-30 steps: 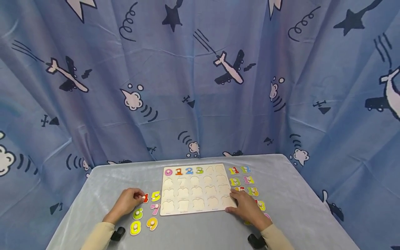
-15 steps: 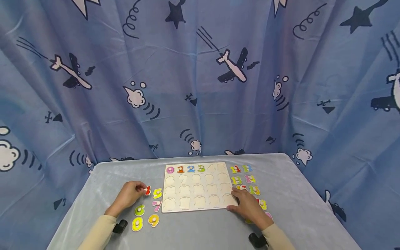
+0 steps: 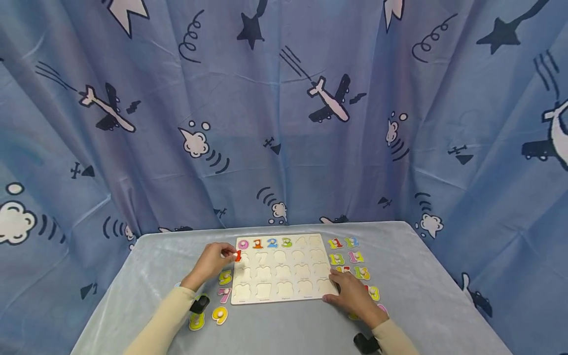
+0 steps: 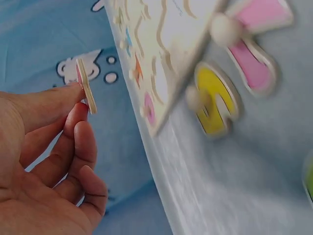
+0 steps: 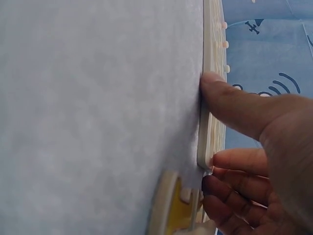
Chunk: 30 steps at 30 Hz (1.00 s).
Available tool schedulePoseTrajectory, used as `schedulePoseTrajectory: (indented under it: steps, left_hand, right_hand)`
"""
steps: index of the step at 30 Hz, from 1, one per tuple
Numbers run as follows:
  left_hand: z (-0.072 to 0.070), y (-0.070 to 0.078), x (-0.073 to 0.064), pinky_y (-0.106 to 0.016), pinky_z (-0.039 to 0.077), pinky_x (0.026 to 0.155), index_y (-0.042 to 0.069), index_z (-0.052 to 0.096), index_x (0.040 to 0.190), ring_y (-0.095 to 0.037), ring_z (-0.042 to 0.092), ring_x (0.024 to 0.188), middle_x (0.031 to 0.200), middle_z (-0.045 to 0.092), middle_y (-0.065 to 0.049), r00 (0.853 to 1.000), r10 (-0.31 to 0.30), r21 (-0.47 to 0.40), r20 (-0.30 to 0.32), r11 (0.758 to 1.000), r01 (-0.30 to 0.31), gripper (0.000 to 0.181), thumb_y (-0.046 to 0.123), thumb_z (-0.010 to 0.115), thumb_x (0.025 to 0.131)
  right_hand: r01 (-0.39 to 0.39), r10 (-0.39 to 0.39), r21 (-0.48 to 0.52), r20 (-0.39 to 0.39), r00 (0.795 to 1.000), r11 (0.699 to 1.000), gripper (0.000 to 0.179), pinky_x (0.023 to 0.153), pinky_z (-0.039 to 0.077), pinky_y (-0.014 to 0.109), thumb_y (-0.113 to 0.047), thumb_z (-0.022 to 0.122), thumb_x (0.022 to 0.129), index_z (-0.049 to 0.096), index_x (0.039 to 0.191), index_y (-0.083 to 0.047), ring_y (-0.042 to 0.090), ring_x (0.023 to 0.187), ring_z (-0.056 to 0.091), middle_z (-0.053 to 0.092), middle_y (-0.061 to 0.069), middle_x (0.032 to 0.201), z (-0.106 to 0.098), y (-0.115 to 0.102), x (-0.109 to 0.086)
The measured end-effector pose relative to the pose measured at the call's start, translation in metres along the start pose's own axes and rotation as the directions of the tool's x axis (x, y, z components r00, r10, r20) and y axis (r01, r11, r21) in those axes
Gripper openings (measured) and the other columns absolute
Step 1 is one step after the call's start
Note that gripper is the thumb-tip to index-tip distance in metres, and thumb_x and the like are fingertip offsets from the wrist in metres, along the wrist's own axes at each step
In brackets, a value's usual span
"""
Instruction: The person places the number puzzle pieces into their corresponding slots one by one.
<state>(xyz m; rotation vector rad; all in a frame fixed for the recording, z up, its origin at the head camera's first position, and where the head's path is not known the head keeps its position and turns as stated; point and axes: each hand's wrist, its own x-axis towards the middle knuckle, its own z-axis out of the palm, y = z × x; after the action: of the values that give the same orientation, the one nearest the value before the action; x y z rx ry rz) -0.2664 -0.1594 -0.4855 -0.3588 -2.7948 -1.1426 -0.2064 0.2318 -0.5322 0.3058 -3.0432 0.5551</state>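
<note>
My left hand (image 3: 211, 265) pinches a red number 4 puzzle piece (image 3: 238, 256) between thumb and fingers, over the upper left of the wooden number puzzle board (image 3: 274, 276). In the left wrist view the piece (image 4: 86, 87) is seen nearly edge-on, clear of the board. The pieces 0 (image 3: 243, 244), 1 (image 3: 258, 244), 2 (image 3: 272, 243) and 3 (image 3: 287, 242) sit in the board's top row. My right hand (image 3: 352, 294) holds the board's near right corner, thumb (image 5: 220, 88) against one edge and fingers at the other.
Left of the board lie the yellow 5 (image 3: 225, 277), pink 7 (image 3: 224, 295), orange 9 (image 3: 219, 315) and yellow 8 (image 3: 196, 321). Pieces such as 11 (image 3: 335, 243) and 12 (image 3: 352, 242) lie to the right, some partly under my right hand. A patterned curtain (image 3: 284, 123) hangs behind the table.
My left hand has lifted the red 4 from the left group of pieces and carried it right and away from me, over the board. My right hand stays at the board's corner.
</note>
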Motion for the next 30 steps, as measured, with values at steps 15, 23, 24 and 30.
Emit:
schedulePoseTrajectory:
  steps: [15,23,24,30]
  left_hand:
    - [0.065,0.029,0.043,-0.02,0.046,0.065,0.005,0.074,0.085,-0.006,0.055,0.068,0.075,0.067,0.0,0.995,0.094,-0.089,0.038,0.992,-0.09,0.006,0.001,0.072,0.081]
    - [0.091,0.049,0.069,-0.021,0.045,0.065,0.006,0.074,0.086,-0.005,0.053,0.067,0.074,0.067,0.0,0.993,0.093,-0.081,0.075,0.993,-0.087,0.005,0.003,0.071,0.083]
    - [0.094,0.052,0.072,-0.021,0.045,0.065,0.006,0.074,0.086,-0.005,0.053,0.067,0.074,0.067,0.0,0.993,0.094,-0.091,0.075,0.992,-0.087,0.005,0.003,0.071,0.083]
    - [0.112,0.063,0.087,-0.019,0.046,0.066,0.003,0.074,0.089,-0.004,0.053,0.068,0.076,0.068,-0.003,0.991,0.116,-0.154,0.059,0.982,-0.106,0.006,0.0,0.07,0.084]
  right_hand:
    - [-0.011,0.011,-0.002,0.0,1.0,1.0,0.071,0.106,0.042,0.051,-0.042,0.086,0.069,0.067,0.124,-0.002,0.036,0.127,0.055,0.06,0.012,0.138,0.0,0.003,-0.001]
    - [-0.003,0.003,-0.017,-0.01,1.0,1.0,0.071,0.107,0.041,0.051,-0.044,0.085,0.07,0.067,0.124,-0.003,0.036,0.129,0.053,0.059,0.011,0.139,-0.001,0.002,-0.002]
    - [-0.002,0.001,-0.016,-0.009,1.0,1.0,0.071,0.107,0.04,0.051,-0.044,0.085,0.07,0.067,0.124,-0.003,0.036,0.128,0.054,0.06,0.011,0.138,-0.001,0.001,-0.001]
    - [-0.01,0.01,-0.023,0.012,1.0,1.0,0.071,0.107,0.041,0.051,-0.045,0.085,0.07,0.067,0.124,-0.003,0.036,0.128,0.054,0.06,0.011,0.137,0.001,-0.001,-0.002]
